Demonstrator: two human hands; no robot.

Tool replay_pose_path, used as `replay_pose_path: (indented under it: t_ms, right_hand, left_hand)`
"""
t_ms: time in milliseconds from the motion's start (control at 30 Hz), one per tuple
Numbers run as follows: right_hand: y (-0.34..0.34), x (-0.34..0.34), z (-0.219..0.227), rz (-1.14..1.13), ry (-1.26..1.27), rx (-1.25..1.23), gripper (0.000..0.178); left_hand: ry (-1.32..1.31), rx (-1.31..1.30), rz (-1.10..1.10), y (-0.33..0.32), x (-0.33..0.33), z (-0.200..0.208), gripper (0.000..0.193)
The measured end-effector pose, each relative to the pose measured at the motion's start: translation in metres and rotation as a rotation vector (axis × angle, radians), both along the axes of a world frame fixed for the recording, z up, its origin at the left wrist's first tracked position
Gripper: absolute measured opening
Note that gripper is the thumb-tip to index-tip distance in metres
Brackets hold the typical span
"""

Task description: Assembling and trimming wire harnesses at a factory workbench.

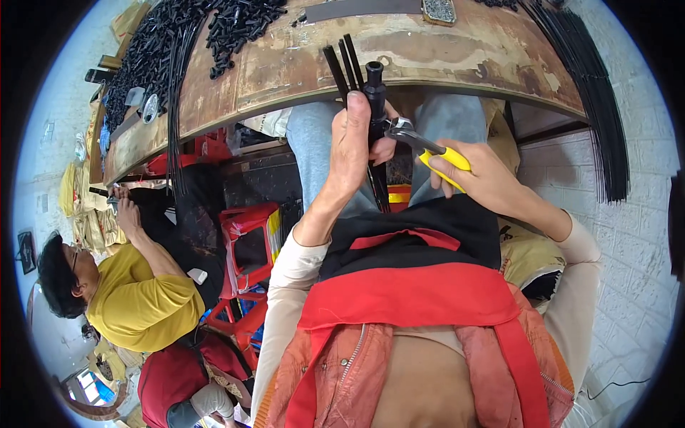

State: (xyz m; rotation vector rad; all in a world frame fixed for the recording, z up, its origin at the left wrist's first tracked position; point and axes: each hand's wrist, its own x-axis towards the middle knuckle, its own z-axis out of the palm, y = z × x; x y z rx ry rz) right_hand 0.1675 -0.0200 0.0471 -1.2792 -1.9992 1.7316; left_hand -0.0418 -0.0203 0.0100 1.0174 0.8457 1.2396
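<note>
Grips a few long, thin black rods (335,69) and a round black tube with a knobbed top (374,80) in the left hand (351,139), with the thumb up and the fingers wrapped around. Clasps a pliers-like metal tool with yellow and black handles (457,158) in the right hand (481,175), with fingers curled around the handles. Points the grey jaws at the tube, close to the left fingertips; cannot tell whether touching or just near.

Holds all this above legs in pale blue jeans (312,135), by the near edge of a worn brown wooden table (285,80). On the lap, red and black cloth (410,296).

On the table's left side, big heaps of small black pieces (153,57). At the top, a flat grey strip (364,8) and a small box of tiny grey bits (439,11). Over the right end, a thick bunch of long black rods (599,114). Off to the left, a red stool (250,274) and a person in a yellow top (146,292). Far right, a white brick wall (631,242).
</note>
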Motion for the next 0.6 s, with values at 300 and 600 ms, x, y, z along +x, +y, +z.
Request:
replay_pose_path:
  t_ms: [300, 600]
  right_hand:
    - [0.015, 0.011, 0.02, 0.108, 0.188, -0.394, 0.039]
    - [0.016, 0.009, 0.048, 0.064, 0.009, -0.581, 0.038]
  left_hand:
    - [-0.008, 0.036, -0.055, 0.0, 0.001, 0.003, 0.068]
    - [-0.01, -0.039, 0.025, -0.009, 0.004, -0.007, 0.062]
